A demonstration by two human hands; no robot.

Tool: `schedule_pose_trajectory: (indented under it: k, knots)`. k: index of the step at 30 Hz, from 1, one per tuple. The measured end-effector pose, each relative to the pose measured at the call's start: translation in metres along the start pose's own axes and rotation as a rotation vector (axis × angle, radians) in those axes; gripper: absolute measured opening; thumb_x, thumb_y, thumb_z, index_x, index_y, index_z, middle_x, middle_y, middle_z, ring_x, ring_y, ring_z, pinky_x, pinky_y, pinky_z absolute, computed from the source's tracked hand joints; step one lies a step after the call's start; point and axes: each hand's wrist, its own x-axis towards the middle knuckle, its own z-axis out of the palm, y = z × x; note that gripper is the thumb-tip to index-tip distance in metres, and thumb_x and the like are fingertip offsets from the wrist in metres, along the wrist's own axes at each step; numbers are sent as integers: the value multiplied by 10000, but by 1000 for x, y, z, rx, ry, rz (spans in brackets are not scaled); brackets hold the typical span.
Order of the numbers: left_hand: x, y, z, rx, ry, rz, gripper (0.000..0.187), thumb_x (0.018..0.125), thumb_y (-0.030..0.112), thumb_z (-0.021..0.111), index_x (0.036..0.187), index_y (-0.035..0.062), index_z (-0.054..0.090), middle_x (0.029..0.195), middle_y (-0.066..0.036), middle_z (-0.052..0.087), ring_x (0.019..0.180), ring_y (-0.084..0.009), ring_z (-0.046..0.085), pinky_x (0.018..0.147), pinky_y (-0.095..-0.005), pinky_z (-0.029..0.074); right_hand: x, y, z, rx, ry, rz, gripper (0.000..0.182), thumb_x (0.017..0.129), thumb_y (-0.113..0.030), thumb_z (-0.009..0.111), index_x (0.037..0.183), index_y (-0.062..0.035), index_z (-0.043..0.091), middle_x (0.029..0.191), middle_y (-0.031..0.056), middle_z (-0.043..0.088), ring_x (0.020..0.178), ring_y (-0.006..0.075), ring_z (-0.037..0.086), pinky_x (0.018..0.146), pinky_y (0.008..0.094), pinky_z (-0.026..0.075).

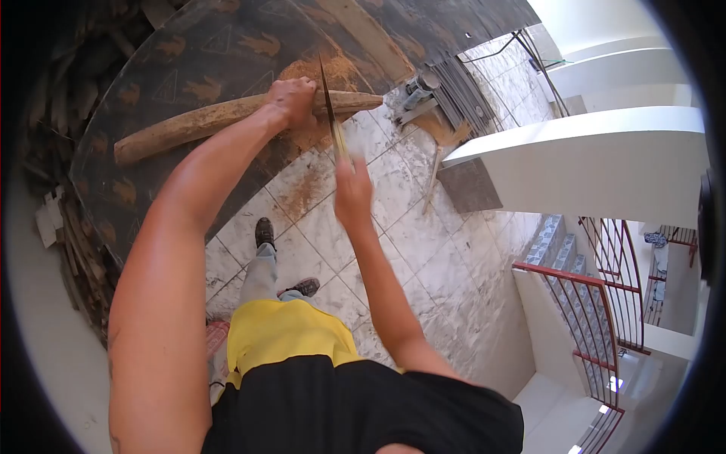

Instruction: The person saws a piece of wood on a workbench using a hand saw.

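A long, rough wooden beam [189,132] lies slanting across the dark printed board [159,98], its right end sticking out past the board's edge over the floor. My left hand [293,102] presses down on the beam near that end, fingers wrapped over its far side. In my right hand [353,189] is a handsaw [330,110], seen nearly edge-on, its handle mostly covered by my blurred fingers. The blade crosses the beam just right of my left hand. Sawdust [333,72] is heaped on the board behind the cut.
Another timber piece [367,38] lies farther back on the board. Scrap wood [76,250] is piled along the left. Sawdust is scattered on the tiled floor [302,234] near my shoes. Stacked dark strips [461,94] stand at the back right, and a red railing [578,280] borders stairs.
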Motion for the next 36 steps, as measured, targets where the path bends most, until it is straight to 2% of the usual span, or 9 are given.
schedule_pose_trajectory:
  k: [6,12,13,14,17,21,25,29,36]
  knots:
    - [8,-3,7,-110,34,-11,449,695,286,782,1082,70,717,1169,-125,712,1090,-293,698,868,-424,583,135,35,73,166,32,118,363,1065,-351,483,1073,-5,591,708,94,582,622,251,578,610,417,461]
    - [1,0,6,-69,-12,-7,502,674,325,804,1080,50,696,1141,-147,700,1074,-316,693,887,-438,569,30,1,20,263,4,283,313,1076,-317,450,1009,-29,552,664,14,456,551,103,456,512,279,401]
    - [2,0,4,-64,1,-11,565,668,385,811,1100,51,666,1125,-135,686,1058,-329,685,891,-440,559,-4,3,7,39,116,-67,311,1081,-308,426,1037,-36,571,670,9,449,561,94,450,529,276,399]
    - [6,1,-4,-63,8,-5,565,668,385,811,1100,51,666,1125,-135,686,1058,-329,685,891,-440,559,-45,-15,-22,119,-37,349,279,1072,-243,434,1131,-19,590,775,46,509,625,118,489,567,281,420]
    - [-1,4,-13,-29,-116,-36,544,714,335,796,1158,46,669,1219,-142,675,1128,-306,674,939,-423,552,-95,-39,-52,179,-66,511,292,1057,-217,453,1201,-6,593,816,70,532,696,140,510,625,286,434]
    - [-1,6,-7,-22,-41,-9,618,698,390,816,1186,50,646,1236,-133,660,1144,-296,664,941,-423,550,15,-22,6,138,-47,289,342,1062,-295,476,1169,11,586,898,230,637,798,359,612,746,422,490]
    - [3,3,-4,-22,-58,-30,625,681,402,828,1167,49,654,1220,-124,666,1143,-303,663,934,-428,551,81,-7,42,208,77,79,359,1062,-333,458,1020,8,561,751,136,540,694,232,509,671,391,446]
    - [5,2,-5,-27,-53,-44,571,697,347,807,1160,48,657,1211,-126,667,1138,-305,665,928,-429,553,-67,-27,-27,170,-4,396,324,1056,-303,483,1070,-5,610,749,10,514,637,68,460,576,266,397]
    - [-1,5,-2,-55,-31,8,547,696,286,773,1177,54,652,1191,-126,673,1122,-306,671,921,-423,555,60,-6,32,156,49,76,357,1061,-318,486,1038,25,582,721,87,518,641,176,461,610,352,419]
